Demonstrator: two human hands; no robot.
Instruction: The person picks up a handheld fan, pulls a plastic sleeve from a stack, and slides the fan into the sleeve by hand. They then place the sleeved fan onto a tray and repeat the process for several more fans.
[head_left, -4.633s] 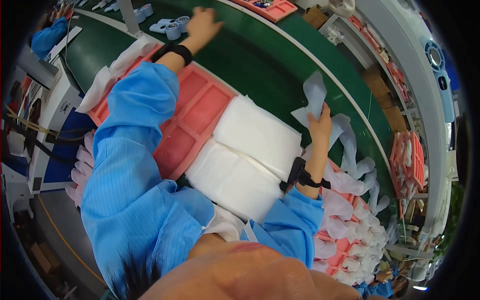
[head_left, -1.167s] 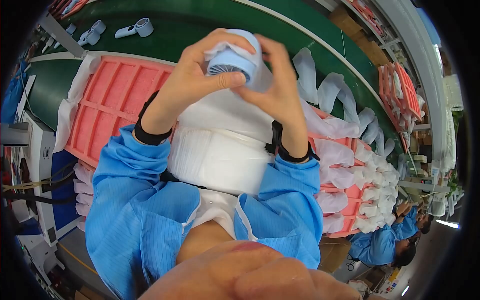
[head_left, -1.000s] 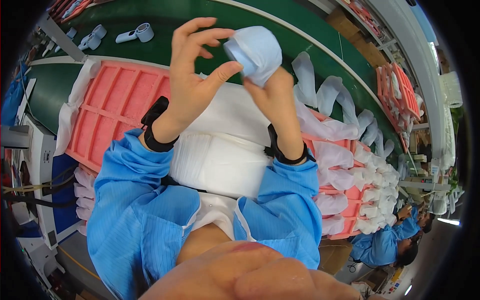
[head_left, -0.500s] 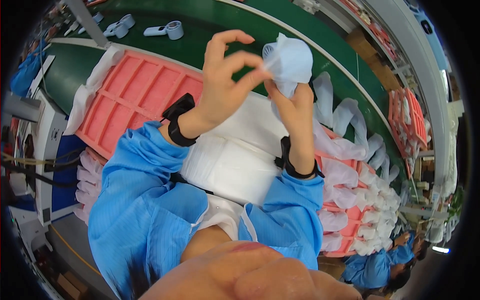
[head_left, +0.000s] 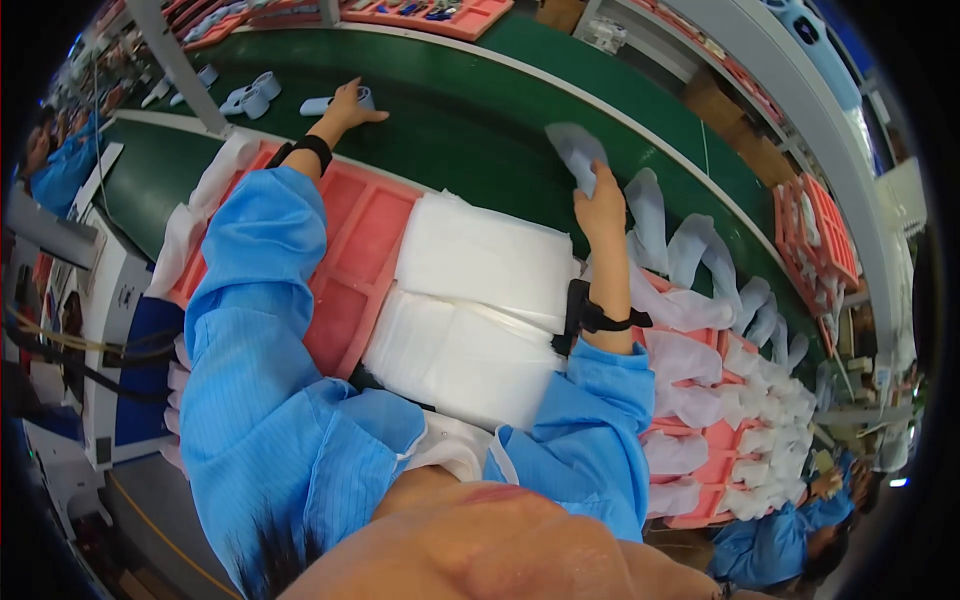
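On the green conveyor at the upper left, my left hand (head_left: 345,112) is over a light blue handheld fan (head_left: 316,106), thumb and fingers spread about its round head. I cannot tell whether the fingers touch it. At the upper middle right, my right hand (head_left: 600,205) is closed round the lower end of a handheld fan in a thin translucent bag (head_left: 575,148), its wide end pointing up and left. Two stacks of white bags, an upper one (head_left: 485,260) and a lower one (head_left: 460,355), lie in front of my chest.
More blue fans (head_left: 250,97) lie farther left on the conveyor (head_left: 450,120). Bagged fans (head_left: 648,215) line its right side. A pink compartment tray (head_left: 345,260) is under my left arm; another pink tray (head_left: 712,450) with wrapped pieces is at the right. A metal post (head_left: 175,65) rises upper left.
My left hand has let go of the bag and moved up and left to a fan on the conveyor. My right hand still holds the bagged fan, now lower and tilted left.
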